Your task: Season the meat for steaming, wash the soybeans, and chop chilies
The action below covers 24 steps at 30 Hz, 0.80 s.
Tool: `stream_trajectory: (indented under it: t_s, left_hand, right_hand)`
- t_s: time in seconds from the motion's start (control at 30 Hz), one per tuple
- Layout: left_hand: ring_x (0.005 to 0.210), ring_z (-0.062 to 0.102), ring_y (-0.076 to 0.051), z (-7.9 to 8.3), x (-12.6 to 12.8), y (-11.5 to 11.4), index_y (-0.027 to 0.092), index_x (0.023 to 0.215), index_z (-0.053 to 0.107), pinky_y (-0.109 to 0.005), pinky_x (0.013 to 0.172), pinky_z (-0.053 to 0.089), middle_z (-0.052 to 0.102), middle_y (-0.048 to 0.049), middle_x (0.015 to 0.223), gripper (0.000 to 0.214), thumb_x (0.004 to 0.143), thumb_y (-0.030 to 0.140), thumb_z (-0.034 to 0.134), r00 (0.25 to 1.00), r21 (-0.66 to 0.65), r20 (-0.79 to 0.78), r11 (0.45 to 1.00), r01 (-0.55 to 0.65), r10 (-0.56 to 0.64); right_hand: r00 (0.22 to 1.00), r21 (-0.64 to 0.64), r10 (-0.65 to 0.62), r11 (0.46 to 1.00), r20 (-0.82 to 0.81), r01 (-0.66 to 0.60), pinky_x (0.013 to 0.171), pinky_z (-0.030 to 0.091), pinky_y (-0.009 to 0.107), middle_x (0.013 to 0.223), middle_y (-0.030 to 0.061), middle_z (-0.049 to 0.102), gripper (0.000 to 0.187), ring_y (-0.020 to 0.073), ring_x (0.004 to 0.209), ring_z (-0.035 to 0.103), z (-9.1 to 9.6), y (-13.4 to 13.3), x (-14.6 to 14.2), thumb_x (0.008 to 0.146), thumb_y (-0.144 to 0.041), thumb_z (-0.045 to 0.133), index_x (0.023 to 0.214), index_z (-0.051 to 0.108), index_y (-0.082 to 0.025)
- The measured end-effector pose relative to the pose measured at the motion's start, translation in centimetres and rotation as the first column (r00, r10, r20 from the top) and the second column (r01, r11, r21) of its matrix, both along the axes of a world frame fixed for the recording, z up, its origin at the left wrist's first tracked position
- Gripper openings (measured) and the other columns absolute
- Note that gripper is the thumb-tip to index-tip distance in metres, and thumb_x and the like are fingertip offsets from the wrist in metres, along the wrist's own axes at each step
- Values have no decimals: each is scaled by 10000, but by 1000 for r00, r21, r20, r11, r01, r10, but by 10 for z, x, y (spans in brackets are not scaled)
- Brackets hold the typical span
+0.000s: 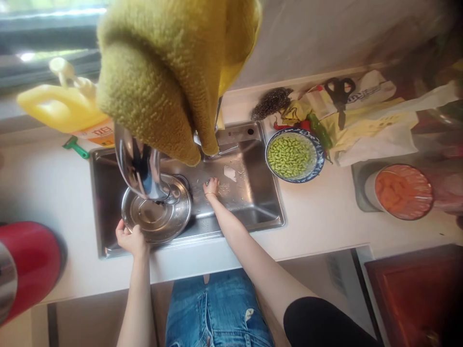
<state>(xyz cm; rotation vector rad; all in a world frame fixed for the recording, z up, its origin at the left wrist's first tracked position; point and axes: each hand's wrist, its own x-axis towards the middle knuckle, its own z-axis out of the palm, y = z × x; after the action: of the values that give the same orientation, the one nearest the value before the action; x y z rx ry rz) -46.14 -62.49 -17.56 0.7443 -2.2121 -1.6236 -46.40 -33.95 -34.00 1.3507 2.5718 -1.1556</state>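
Head view. Left hand (133,238): closed on the near-left rim of the metal basin (154,219), thumb and fingers at its edge. Basin lies within the left part of the sink (249,190), under the spout of the faucet (139,161); whether it touches the sink floor, cannot tell.

Right hand (211,188): down inside the sink, right of the basin and apart from it. Fingers bent; a small dark spot shows by them. Cannot tell how far the grip is open or whether it has hold of anything. Pale scrap (229,173) on the sink floor, just beyond the hand to the right; water drops around it.

Yellow towel (170,72) hangs over the faucet, hiding part of it. Left counter: yellow jug (54,108), green peeler (76,146) near the sink's corner, red appliance (31,270). Right counter: patterned bowl (319,153) of green beans (289,155) at the sink's edge; behind it, green pepper (319,129) and scissors (340,96). Farther right, tub (371,190) with orange contents.
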Motion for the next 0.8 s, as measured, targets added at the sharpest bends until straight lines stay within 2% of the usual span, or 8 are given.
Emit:
stream_trajectory:
  t_s: [0.23,0.37,0.4,0.43,0.5,0.57,0.7,0.8]
  left_hand:
    - [822,668,-157,-3,-4,9,133,1132,513,-386,894,531,636,-40,903,534,603,111,581,996,-44,19,995,92,-91]
    - [800,669,-158,-4,-9,18,126,1109,521,-409,902,525,634,-30,868,536,577,92,574,995,13,32,995,96,-97]
    - [793,668,-159,-4,-10,20,127,1106,521,-414,900,526,633,-27,859,537,573,91,574,995,20,38,995,96,-97]
    - [786,666,-159,-4,-10,21,128,1102,522,-419,897,526,630,-23,847,536,570,90,575,994,25,43,995,95,-96]
    - [771,662,-160,-4,-11,21,128,1090,525,-431,897,524,620,-13,818,529,565,90,576,994,32,49,995,92,-93]
    - [768,660,-160,-6,-11,20,127,1079,527,-439,908,518,615,-9,807,519,563,89,578,994,31,49,995,91,-93]
    - [785,661,-156,-11,-10,18,135,1085,518,-426,915,518,621,-15,831,508,582,90,573,993,-20,49,994,105,-103]
    - [800,661,-153,-15,-11,18,136,1085,517,-405,915,519,614,-12,832,496,594,98,573,993,-31,41,993,115,-114]
  right_hand:
    - [994,-82,93,992,-54,-97,886,449,324,1027,129,641,244,202,920,592,18,-16,-8,789,-58,489,923,679,-129]
    - [857,-132,377,886,-353,-444,859,462,248,1036,51,658,176,160,950,607,41,-39,0,805,-181,597,950,694,-203]
    - [829,-133,384,873,-406,-469,881,457,256,1054,49,654,181,164,980,601,45,-37,3,804,-210,617,971,688,-211]
    - [852,-140,324,901,-410,-410,912,447,273,1077,55,644,193,172,1014,590,47,-31,6,806,-223,621,990,676,-211]
    - [957,-149,32,986,-289,-78,970,417,313,1103,84,618,183,187,1057,560,47,-7,14,816,-196,588,991,640,-185]
    - [967,-137,-204,973,-152,183,996,393,340,1073,105,604,141,197,1061,540,42,25,24,795,-132,558,926,603,-161]
    - [973,-182,-228,959,-38,218,941,413,338,864,66,604,135,184,922,549,26,66,38,761,-93,561,693,518,-201]
    - [985,-199,-170,965,18,170,927,414,327,777,51,595,222,178,885,549,21,61,39,798,-111,535,613,482,-222]
